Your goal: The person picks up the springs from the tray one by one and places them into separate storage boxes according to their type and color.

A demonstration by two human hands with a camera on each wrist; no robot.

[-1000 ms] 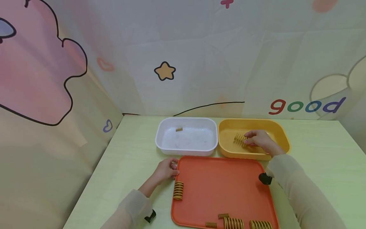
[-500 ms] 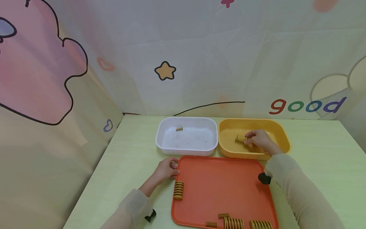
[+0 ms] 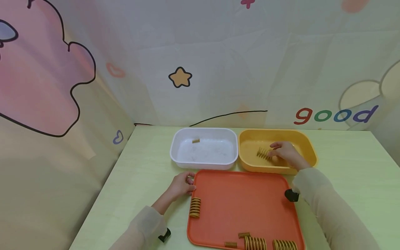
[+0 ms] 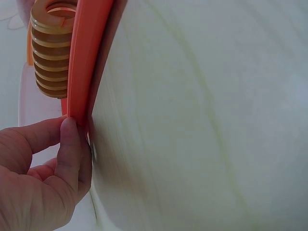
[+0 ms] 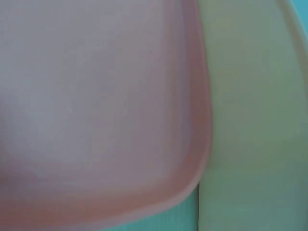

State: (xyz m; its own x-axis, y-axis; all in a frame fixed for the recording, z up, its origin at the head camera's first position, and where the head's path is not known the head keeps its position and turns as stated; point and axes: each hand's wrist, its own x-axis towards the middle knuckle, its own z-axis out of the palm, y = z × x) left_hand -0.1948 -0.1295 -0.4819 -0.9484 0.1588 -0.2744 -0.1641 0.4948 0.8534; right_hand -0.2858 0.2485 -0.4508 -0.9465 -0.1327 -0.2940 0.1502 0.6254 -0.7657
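Observation:
My left hand (image 3: pixel 181 184) pinches the left rim of the orange tray (image 3: pixel 237 201) near its far corner. In the left wrist view, the thumb and fingers of that left hand (image 4: pixel 50 171) meet on the rim, just below a thick coil spring (image 4: pixel 52 57) in the tray. My right hand (image 3: pixel 285 152) reaches into the yellow bin (image 3: pixel 307 147), its forefinger apart from the thumb. Its lower fingertips overlap the right end of a loosely wound brass-coloured spring (image 3: pixel 262 152). The right wrist view shows the tray (image 5: pixel 96 96) blurred, without the hand.
A white bin (image 3: pixel 206 152) holding a small spring (image 3: pixel 196 141) stands left of the yellow one. Along the tray's near edge lie two thick springs (image 3: pixel 255 243) and two small ones (image 3: pixel 231 244). A printed cloth (image 3: pixel 218 80) hangs behind the table (image 3: pixel 150 152).
My right hand has drawn slightly right, its forefinger lifting away from the loose spring, which has shifted a little right. My left hand has stayed on the tray's rim.

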